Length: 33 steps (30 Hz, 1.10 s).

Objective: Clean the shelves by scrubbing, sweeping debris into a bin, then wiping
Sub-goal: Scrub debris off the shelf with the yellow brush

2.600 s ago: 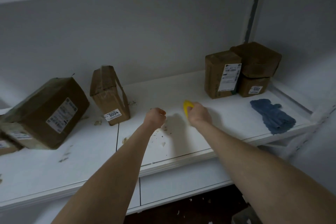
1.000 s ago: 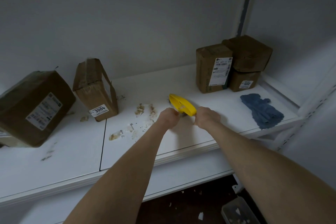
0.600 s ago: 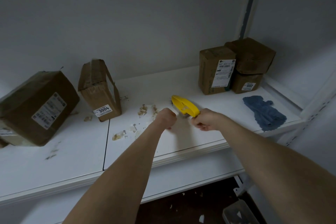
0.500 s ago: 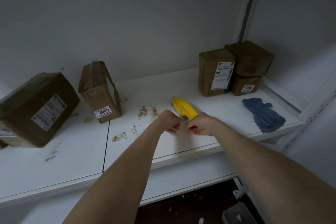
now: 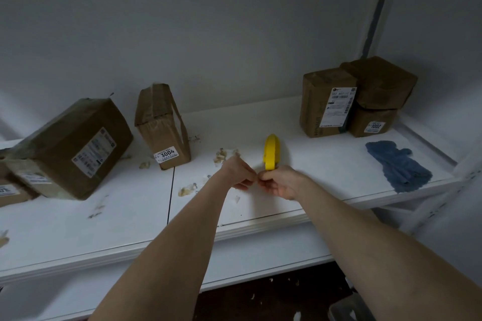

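A yellow scraper (image 5: 271, 150) stands tilted up over the white shelf (image 5: 326, 164), its far end pointing away from me. My right hand (image 5: 283, 182) grips its near end. My left hand (image 5: 236, 173) meets the right one with curled fingers and pinches at that same near end; what lies between its fingertips is hidden. Beige scraps of debris (image 5: 220, 157) lie just beyond my left hand, with more scraps (image 5: 186, 190) to its left. A blue cloth (image 5: 397, 167) lies flat at the shelf's right end.
A cardboard box marked 3004 (image 5: 161, 125) stands left of centre, and a larger tilted box (image 5: 70, 146) lies further left. Three boxes (image 5: 326, 101) are stacked at the back right. A grey bin (image 5: 344, 310) sits on the dark floor below.
My left hand has moved right to meet my right hand at the scraper's near end. The scraper has swung from leaning left to pointing nearly straight away from me.
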Each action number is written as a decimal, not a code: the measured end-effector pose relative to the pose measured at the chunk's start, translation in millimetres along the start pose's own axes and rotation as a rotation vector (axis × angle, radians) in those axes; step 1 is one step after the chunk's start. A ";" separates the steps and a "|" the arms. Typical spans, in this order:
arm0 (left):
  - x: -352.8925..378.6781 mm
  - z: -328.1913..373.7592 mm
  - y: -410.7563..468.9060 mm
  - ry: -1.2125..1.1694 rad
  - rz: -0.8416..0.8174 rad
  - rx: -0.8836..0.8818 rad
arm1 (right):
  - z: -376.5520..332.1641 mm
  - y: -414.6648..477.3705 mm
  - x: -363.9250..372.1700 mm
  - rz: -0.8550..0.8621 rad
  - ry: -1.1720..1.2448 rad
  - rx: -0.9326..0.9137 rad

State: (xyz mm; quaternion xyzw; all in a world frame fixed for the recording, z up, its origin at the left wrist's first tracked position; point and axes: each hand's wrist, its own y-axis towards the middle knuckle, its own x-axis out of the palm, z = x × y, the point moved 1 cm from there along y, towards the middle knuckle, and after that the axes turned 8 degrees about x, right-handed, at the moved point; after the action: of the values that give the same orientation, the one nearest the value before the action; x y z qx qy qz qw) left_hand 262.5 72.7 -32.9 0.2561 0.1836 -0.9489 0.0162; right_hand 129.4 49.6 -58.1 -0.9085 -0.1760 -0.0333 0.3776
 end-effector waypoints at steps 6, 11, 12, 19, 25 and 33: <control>-11.9 -6.0 -5.0 -0.137 -0.018 -0.017 | -4.0 2.2 14.8 -0.054 0.027 0.024; -21.1 -12.8 -2.2 -0.076 0.118 -0.009 | -8.5 1.5 31.9 -0.067 0.029 0.003; -23.0 -13.6 -1.1 -0.059 0.149 -0.007 | -9.9 1.3 35.6 -0.064 0.021 -0.006; -58.9 -28.0 0.0 0.070 0.422 -0.005 | -8.5 12.7 40.3 0.139 -0.185 -0.005; -82.4 -48.0 -4.8 0.157 0.454 -0.115 | -9.8 17.8 38.5 0.239 -0.216 -0.018; -70.8 -62.6 -3.6 0.241 0.278 -0.124 | -15.7 30.3 28.2 0.445 -0.644 -0.030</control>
State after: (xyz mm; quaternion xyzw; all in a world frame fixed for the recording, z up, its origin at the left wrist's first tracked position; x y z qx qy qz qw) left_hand 353.6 94.0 -47.0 0.3895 0.2052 -0.8868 0.1409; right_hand 167.4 27.2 -62.0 -0.8939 -0.0837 0.3334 0.2876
